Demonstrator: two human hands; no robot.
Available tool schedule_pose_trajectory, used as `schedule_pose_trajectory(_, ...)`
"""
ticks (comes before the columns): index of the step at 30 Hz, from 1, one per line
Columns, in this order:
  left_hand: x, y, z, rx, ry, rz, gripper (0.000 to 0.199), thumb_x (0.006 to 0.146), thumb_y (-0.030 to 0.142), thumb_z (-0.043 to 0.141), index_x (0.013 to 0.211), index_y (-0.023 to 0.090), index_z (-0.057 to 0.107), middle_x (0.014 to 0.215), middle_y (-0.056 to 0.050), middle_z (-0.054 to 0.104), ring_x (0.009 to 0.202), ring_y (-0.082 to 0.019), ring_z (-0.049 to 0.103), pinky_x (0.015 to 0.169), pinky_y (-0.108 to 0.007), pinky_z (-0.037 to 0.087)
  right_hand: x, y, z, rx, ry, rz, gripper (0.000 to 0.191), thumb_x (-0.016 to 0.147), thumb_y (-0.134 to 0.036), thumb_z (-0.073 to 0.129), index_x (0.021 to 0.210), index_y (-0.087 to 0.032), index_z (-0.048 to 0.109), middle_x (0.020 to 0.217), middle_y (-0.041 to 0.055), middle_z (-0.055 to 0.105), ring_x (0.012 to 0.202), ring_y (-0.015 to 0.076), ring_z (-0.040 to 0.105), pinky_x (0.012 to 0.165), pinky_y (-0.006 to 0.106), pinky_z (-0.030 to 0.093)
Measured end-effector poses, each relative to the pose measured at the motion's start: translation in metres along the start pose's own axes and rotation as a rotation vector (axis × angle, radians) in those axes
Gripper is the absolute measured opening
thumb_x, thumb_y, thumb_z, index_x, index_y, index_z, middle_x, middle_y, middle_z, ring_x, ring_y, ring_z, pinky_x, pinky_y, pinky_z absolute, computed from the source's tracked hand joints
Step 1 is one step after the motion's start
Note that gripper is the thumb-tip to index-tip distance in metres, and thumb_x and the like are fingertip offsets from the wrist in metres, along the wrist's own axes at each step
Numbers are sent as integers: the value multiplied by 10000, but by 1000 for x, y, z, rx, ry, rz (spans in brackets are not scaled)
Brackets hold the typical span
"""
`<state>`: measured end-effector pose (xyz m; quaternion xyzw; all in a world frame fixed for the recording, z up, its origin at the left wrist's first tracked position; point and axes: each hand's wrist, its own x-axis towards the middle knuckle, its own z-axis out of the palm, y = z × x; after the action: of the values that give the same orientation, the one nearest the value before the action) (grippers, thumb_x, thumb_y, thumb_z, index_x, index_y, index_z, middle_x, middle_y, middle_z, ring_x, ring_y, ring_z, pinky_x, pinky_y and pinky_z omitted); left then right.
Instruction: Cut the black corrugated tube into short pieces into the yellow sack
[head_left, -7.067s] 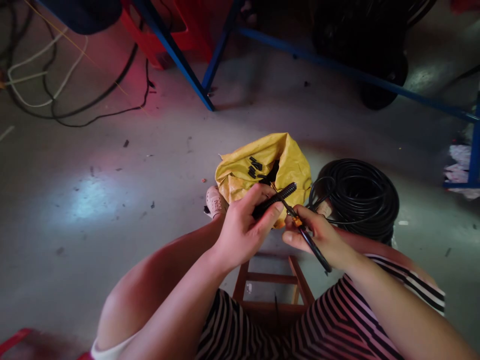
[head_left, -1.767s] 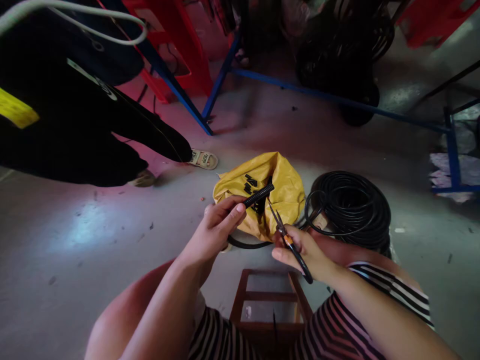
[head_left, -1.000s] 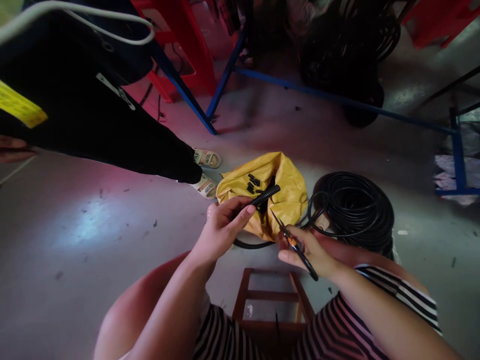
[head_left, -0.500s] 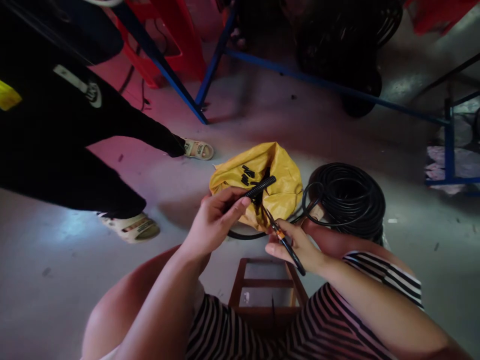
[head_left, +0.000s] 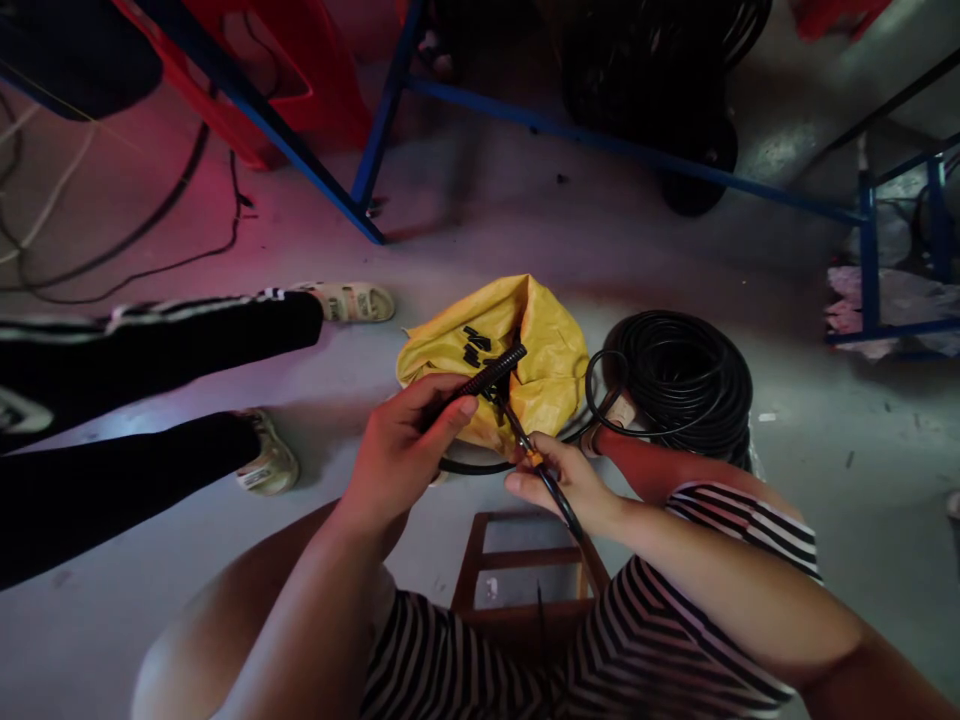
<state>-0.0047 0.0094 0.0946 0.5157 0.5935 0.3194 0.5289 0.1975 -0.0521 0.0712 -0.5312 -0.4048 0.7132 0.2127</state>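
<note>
My left hand [head_left: 409, 440] is closed round a black ribbed tube [head_left: 491, 373], whose end sticks out up and to the right. In my right hand [head_left: 574, 485] is a pair of cutters [head_left: 551, 483] with black handles and an orange part. Their jaws point up and left, just below the tube, and look nearly closed. Beneath both hands lies a yellow bag [head_left: 551, 335], spread open on the floor. Several short black pieces [head_left: 472, 350] rest on it. A coil of black tubing [head_left: 682, 385] sits to the right of the bag, with a loose loop beside it.
A person in black trousers [head_left: 187, 340] stands at the left. Blue metal frame bars [head_left: 637, 155] cross the top, near a red stool [head_left: 300, 75]. Cables [head_left: 150, 225] lie on the floor at upper left. A wooden stool frame [head_left: 529, 560] shows between my knees.
The person at the left has moved away, uncovering floor cables. The view has shifted slightly. The cutters' jaws, apart before, now look nearly closed.
</note>
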Motion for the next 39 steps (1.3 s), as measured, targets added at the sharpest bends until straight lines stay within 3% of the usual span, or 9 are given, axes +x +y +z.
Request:
schedule_pose_trajectory(6,-2,-3,2,80,-33,58,309,902,441,674,1044,174,739,939,-63,759,825,-195,659,747,-286,520,5,0,1,13,20,-52,359,801,-488,735,856,-201,528,746,-35,457,701,124,419,642,260,338)
schedule_pose_trajectory(19,-4,-10,6,130,-74,100,319,940,443,642,1057,160,730,907,-81,749,780,-187,644,687,-276,491,6,-6,-12,-88,34,-89,404,830,-550,720,864,-194,531,800,-13,478,750,142,440,690,268,356)
schedule_pose_trajectory(24,-5,-3,7,126,-99,154,231,956,364,615,1021,166,714,889,-47,734,816,-180,642,782,-298,499,7,-4,-14,-134,28,-76,393,831,-541,718,888,-192,547,814,-8,504,759,146,450,691,267,363)
schedule_pose_trajectory(39,-7,0,9,113,-100,154,189,962,321,611,1034,177,711,901,-35,737,826,-174,670,776,-287,527,8,-4,-18,-168,47,-43,403,840,-565,703,886,-194,550,811,-14,498,745,143,440,705,273,372)
